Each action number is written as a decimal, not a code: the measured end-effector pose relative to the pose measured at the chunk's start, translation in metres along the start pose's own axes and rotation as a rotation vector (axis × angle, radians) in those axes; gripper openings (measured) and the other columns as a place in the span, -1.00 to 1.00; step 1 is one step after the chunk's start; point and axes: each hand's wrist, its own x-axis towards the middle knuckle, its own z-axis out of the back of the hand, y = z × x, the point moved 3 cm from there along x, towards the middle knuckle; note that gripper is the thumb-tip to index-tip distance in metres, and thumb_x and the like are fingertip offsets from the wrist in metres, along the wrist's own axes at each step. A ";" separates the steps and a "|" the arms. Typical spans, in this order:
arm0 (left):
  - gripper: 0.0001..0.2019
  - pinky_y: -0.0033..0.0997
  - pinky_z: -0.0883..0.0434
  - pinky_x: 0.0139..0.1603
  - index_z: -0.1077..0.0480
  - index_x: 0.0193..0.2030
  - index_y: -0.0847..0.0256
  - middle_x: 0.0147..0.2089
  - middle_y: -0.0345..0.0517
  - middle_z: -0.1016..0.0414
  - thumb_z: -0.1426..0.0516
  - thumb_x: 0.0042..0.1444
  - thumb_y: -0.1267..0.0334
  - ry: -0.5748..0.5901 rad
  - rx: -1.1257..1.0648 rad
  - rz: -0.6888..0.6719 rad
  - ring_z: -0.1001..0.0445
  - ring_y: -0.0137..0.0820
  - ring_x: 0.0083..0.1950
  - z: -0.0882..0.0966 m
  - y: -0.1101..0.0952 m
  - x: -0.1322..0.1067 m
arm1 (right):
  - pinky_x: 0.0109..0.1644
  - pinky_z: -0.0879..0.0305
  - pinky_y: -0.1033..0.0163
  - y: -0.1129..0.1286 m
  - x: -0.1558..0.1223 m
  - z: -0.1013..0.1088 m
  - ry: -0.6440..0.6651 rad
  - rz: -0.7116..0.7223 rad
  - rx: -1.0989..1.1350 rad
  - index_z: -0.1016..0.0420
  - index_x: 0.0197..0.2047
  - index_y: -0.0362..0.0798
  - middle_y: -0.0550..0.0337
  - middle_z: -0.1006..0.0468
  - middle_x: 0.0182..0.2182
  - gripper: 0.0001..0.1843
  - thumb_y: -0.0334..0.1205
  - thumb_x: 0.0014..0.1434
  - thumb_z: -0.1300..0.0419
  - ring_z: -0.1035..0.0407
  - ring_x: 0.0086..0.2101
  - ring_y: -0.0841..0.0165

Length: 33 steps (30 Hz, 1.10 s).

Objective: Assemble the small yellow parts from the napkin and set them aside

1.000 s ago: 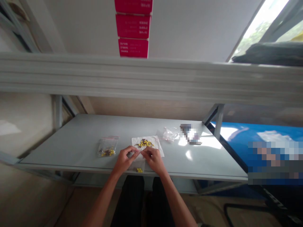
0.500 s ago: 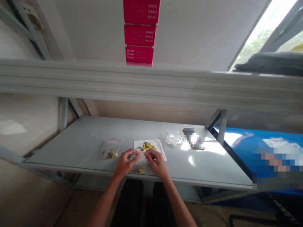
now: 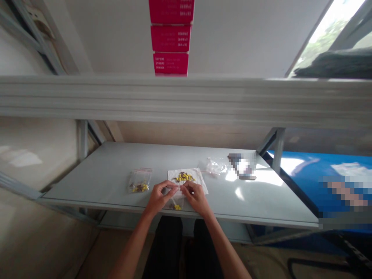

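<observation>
My left hand and my right hand meet at the top edge of a small clear zip bag, fingers pinched on it. The bag hangs at the table's front edge with a few yellow and dark brown pieces low inside. Just beyond my fingertips, a loose pile of small yellow and brown pieces sits on a white cloth or paper sheet. To the left lies another zip bag, holding similar pieces. What exactly the pieces are is too small to tell.
A crumpled clear plastic bag lies right of the sheet, with a blurred-out item beside it. Over the grey table runs a shelf edge, bearing stacked pink-red boxes. A blue surface stands to the right.
My hands have come closer together at the top of the bag, fingertips now nearly touching. The whole view has shifted slightly; the other things on the table look unmoved.
</observation>
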 end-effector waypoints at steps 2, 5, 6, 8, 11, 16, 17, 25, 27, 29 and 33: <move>-0.77 -0.35 -0.41 -0.05 -0.58 -0.27 0.20 -0.23 -0.06 -0.64 -0.22 0.16 0.07 -0.017 0.013 0.016 -0.55 -0.25 -0.14 0.000 0.002 0.000 | -0.40 -0.10 0.31 0.000 0.000 0.001 -0.026 0.002 -0.036 -0.38 -0.46 -0.07 0.27 -0.32 -0.55 -0.59 -0.02 0.35 -0.08 -0.17 -0.50 0.42; -0.75 -0.36 -0.40 -0.07 -0.58 -0.29 0.20 -0.25 -0.08 -0.64 -0.21 0.17 0.05 -0.031 0.027 0.025 -0.55 -0.25 -0.16 0.002 0.003 0.000 | -0.40 -0.09 0.31 0.000 0.000 0.000 -0.022 0.010 -0.047 -0.37 -0.47 -0.06 0.28 -0.30 -0.56 -0.59 -0.02 0.35 -0.08 -0.15 -0.50 0.43; -0.75 -0.37 -0.40 -0.07 -0.58 -0.30 0.20 -0.26 -0.09 -0.64 -0.21 0.17 0.05 -0.034 0.027 0.027 -0.55 -0.26 -0.16 0.002 0.003 0.000 | -0.40 -0.09 0.31 0.000 0.000 0.000 -0.009 0.009 -0.036 -0.38 -0.46 -0.07 0.28 -0.31 -0.55 -0.59 -0.02 0.35 -0.08 -0.15 -0.50 0.43; -0.74 -0.38 -0.40 -0.09 -0.57 -0.31 0.21 -0.28 -0.10 -0.63 -0.21 0.17 0.05 -0.037 0.022 0.031 -0.54 -0.27 -0.18 0.003 0.003 -0.001 | -0.40 -0.10 0.31 -0.001 0.000 -0.002 0.025 -0.001 -0.006 -0.41 -0.42 -0.07 0.27 -0.34 -0.53 -0.62 -0.01 0.35 -0.08 -0.18 -0.50 0.43; -0.73 -0.39 -0.40 -0.09 -0.57 -0.32 0.21 -0.29 -0.11 -0.62 -0.22 0.17 0.03 -0.034 0.018 0.037 -0.54 -0.28 -0.18 0.002 0.004 -0.001 | -0.41 -0.10 0.32 -0.002 0.000 -0.005 0.057 -0.009 0.000 -0.45 -0.35 -0.07 0.27 -0.36 -0.52 -0.67 -0.03 0.34 -0.11 -0.18 -0.50 0.43; -0.71 -0.37 -0.41 -0.09 -0.58 -0.29 0.22 -0.27 -0.07 -0.64 -0.23 0.14 0.01 -0.065 0.029 0.058 -0.55 -0.26 -0.18 0.000 0.008 0.000 | -0.35 -0.13 0.31 0.002 0.001 -0.004 0.041 0.030 -0.042 -0.44 -0.39 -0.06 0.25 -0.38 -0.50 -0.69 -0.11 0.35 -0.08 -0.22 -0.47 0.41; -0.71 -0.37 -0.41 -0.10 -0.58 -0.29 0.22 -0.27 -0.07 -0.64 -0.24 0.13 0.00 -0.072 0.029 0.062 -0.55 -0.26 -0.19 0.000 0.009 0.000 | -0.35 -0.13 0.31 0.002 0.001 -0.003 0.035 0.034 -0.044 -0.44 -0.39 -0.06 0.25 -0.38 -0.50 -0.69 -0.12 0.35 -0.08 -0.22 -0.47 0.41; -0.73 -0.37 -0.42 -0.11 -0.58 -0.34 0.21 -0.31 -0.09 -0.64 -0.26 0.11 0.02 -0.057 0.011 0.056 -0.56 -0.26 -0.20 0.002 0.008 0.000 | -0.38 -0.11 0.31 0.001 0.002 -0.004 0.071 0.039 -0.050 -0.48 -0.35 -0.07 0.22 -0.41 -0.48 -0.69 -0.09 0.34 -0.08 -0.22 -0.47 0.40; -0.72 -0.34 -0.44 -0.09 -0.60 -0.33 0.20 -0.29 -0.07 -0.66 -0.26 0.10 0.01 -0.044 0.013 0.065 -0.57 -0.23 -0.19 0.001 0.007 0.000 | -0.38 -0.10 0.31 0.001 0.002 -0.004 0.049 0.052 -0.073 -0.47 -0.40 -0.06 0.23 -0.41 -0.51 -0.66 -0.10 0.35 -0.07 -0.22 -0.47 0.40; -0.70 -0.32 -0.46 -0.07 -0.61 -0.29 0.20 -0.25 -0.04 -0.67 -0.24 0.12 -0.01 -0.018 -0.013 0.080 -0.59 -0.20 -0.16 0.000 0.006 0.001 | -0.39 -0.07 0.31 0.000 0.002 -0.002 0.002 0.047 -0.090 -0.43 -0.48 -0.06 0.24 -0.37 -0.56 -0.61 -0.10 0.35 -0.07 -0.20 -0.49 0.40; -0.64 -0.36 -0.48 -0.22 -0.59 -0.34 0.22 -0.38 -0.05 -0.66 -0.18 0.18 -0.05 -0.021 -0.048 0.094 -0.60 -0.25 -0.31 -0.004 0.003 -0.001 | -0.41 -0.07 0.30 -0.003 0.001 -0.001 -0.032 0.012 -0.074 -0.46 -0.51 -0.07 0.25 -0.39 -0.59 -0.59 -0.06 0.32 -0.12 -0.20 -0.52 0.41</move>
